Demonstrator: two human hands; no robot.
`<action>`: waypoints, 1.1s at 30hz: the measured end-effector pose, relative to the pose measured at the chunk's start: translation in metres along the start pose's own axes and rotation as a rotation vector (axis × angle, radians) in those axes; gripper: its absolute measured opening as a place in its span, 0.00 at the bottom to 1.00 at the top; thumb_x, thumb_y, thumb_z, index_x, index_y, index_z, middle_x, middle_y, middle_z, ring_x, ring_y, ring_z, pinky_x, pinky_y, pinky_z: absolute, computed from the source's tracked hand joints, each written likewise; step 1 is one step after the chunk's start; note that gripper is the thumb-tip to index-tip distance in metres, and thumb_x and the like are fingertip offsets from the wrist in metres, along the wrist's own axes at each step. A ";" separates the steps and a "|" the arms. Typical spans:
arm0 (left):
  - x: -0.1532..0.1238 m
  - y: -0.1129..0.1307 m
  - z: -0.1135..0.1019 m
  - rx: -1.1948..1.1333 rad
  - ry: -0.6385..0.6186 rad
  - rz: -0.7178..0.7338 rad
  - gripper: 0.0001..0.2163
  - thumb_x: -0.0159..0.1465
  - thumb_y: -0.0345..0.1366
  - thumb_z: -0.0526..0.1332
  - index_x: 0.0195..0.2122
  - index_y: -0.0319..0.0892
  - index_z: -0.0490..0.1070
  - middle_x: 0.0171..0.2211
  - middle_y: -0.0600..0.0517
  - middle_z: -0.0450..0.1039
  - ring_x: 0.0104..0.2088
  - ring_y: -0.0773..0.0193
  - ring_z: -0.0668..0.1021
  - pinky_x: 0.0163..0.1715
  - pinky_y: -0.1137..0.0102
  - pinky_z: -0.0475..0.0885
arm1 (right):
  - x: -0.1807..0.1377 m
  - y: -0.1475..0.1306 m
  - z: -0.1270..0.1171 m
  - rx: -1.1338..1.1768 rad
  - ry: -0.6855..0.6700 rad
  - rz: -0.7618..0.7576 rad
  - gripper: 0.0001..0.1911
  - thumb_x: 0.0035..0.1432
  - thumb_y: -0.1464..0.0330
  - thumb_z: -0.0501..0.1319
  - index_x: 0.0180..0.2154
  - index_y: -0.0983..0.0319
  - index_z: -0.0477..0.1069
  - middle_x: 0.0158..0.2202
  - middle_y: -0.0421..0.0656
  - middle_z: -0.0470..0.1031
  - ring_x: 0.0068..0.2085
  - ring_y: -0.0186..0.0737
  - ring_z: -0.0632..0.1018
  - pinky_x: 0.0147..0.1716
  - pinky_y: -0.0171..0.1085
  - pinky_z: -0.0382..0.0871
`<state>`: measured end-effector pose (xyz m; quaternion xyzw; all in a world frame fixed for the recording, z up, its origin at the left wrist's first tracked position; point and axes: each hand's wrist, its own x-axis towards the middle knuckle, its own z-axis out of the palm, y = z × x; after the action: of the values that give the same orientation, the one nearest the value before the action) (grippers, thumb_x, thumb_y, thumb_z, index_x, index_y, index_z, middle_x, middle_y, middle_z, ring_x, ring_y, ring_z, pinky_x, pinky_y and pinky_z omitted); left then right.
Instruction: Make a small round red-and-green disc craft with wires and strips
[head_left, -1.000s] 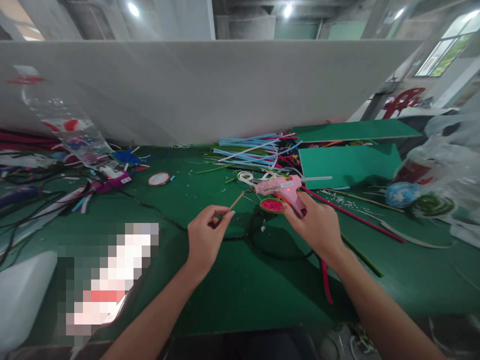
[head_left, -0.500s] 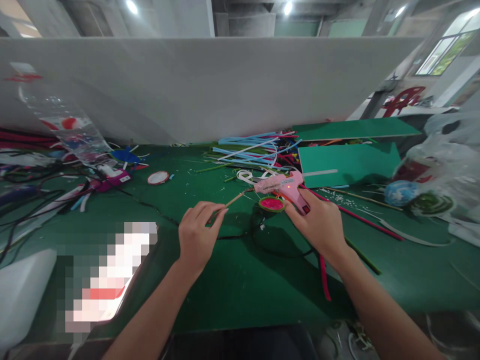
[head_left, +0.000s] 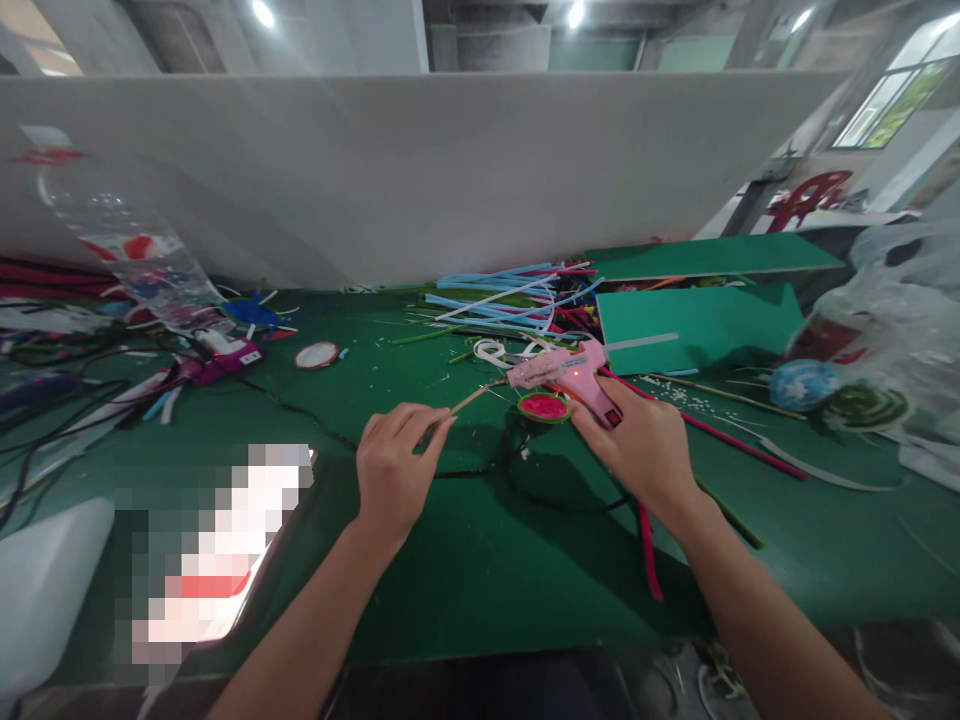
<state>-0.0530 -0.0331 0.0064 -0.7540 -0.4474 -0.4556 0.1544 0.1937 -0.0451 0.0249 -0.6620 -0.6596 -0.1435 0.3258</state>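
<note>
My right hand (head_left: pixel 641 440) is closed round the handle of a pink hot glue gun (head_left: pixel 559 372). A clear glue stick (head_left: pixel 645 342) juts from the gun's back end, and its nozzle points left. Pinched in the fingers of my left hand (head_left: pixel 397 455) is a thin tan stick (head_left: pixel 471 398), whose far end meets the nozzle or lies right beside it. Just below the gun is a small round red piece with a green rim (head_left: pixel 544 407), close to my right fingertips; what supports it is unclear.
Blue, green and white strips (head_left: pixel 495 300) lie at the back beside a green box (head_left: pixel 697 325). On the left are a plastic bottle (head_left: pixel 142 250), a magenta power strip (head_left: pixel 225 358) and a blurred-out bright device (head_left: pixel 225 560). A black cord (head_left: pixel 465 473) crosses the green table (head_left: pixel 480 590).
Almost nothing differs. Both hands, the glue gun and the stick hold nearly the same position, with the stick's end still at the nozzle.
</note>
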 end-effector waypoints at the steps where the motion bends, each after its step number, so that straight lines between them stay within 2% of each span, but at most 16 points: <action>1: 0.000 0.000 0.000 0.000 -0.001 0.001 0.03 0.60 0.32 0.62 0.35 0.44 0.74 0.30 0.52 0.75 0.31 0.64 0.75 0.32 0.67 0.67 | 0.000 0.000 0.000 -0.002 0.000 0.002 0.21 0.54 0.56 0.54 0.40 0.65 0.75 0.21 0.45 0.75 0.21 0.42 0.73 0.21 0.35 0.57; 33: -0.001 0.000 0.000 0.017 -0.016 -0.015 0.04 0.60 0.33 0.61 0.36 0.45 0.75 0.31 0.51 0.77 0.32 0.62 0.77 0.32 0.65 0.66 | -0.001 -0.001 0.001 0.014 0.035 -0.007 0.20 0.54 0.57 0.53 0.37 0.64 0.75 0.20 0.45 0.73 0.21 0.41 0.73 0.21 0.35 0.59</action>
<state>-0.0532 -0.0331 0.0057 -0.7527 -0.4582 -0.4470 0.1536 0.1922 -0.0452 0.0244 -0.6548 -0.6570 -0.1517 0.3415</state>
